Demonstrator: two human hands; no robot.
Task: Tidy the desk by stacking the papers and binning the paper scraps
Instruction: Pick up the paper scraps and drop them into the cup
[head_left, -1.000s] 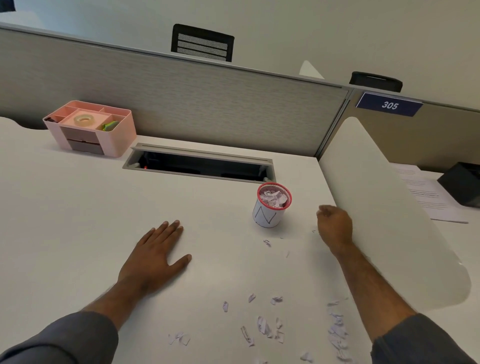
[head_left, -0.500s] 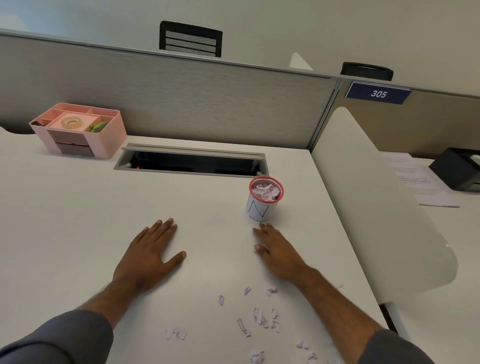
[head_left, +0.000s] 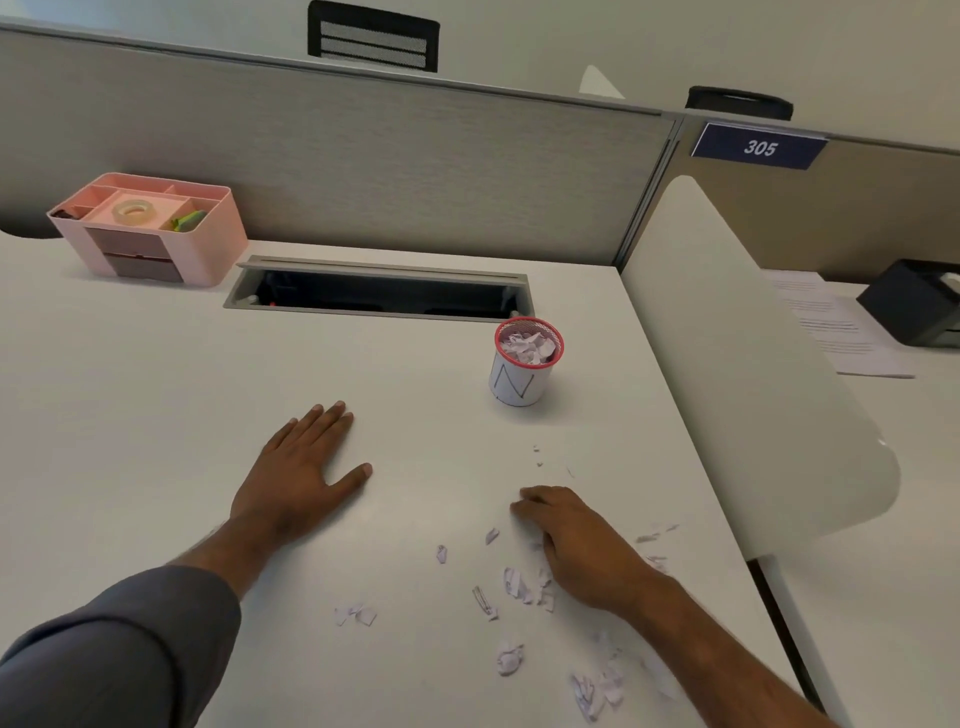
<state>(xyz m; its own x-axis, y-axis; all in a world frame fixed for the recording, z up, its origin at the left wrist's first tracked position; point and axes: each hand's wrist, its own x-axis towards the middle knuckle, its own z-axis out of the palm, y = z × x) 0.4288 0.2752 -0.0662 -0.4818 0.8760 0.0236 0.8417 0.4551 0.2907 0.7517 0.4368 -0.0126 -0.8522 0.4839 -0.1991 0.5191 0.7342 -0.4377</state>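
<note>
many paper scraps (head_left: 517, 582) are left near the bin (head_left: 525, 364), already quite full. left hand (head_left: 301, 467) lies flat, fingers released; right hand (head_left: 576, 540) fingers are curled over scraps, grasp unclear.

The right hand (head_left: 582, 540) lies knuckles-up on the tabletop (head_left: 156, 415), hiding its fingertips and any paper scraps (head_left: 514, 582) beneath the palm; whether it has a grip on anything cannot be told. Both forearms run off the near edge. The white divider panel (head_left: 737, 364) hides the left part of the printed papers (head_left: 841, 332) at the far right, their text too small to read. A black box (head_left: 914, 306) is cut by the right edge. The cable tray (head_left: 379, 293) is too dark inside to make out.
</note>
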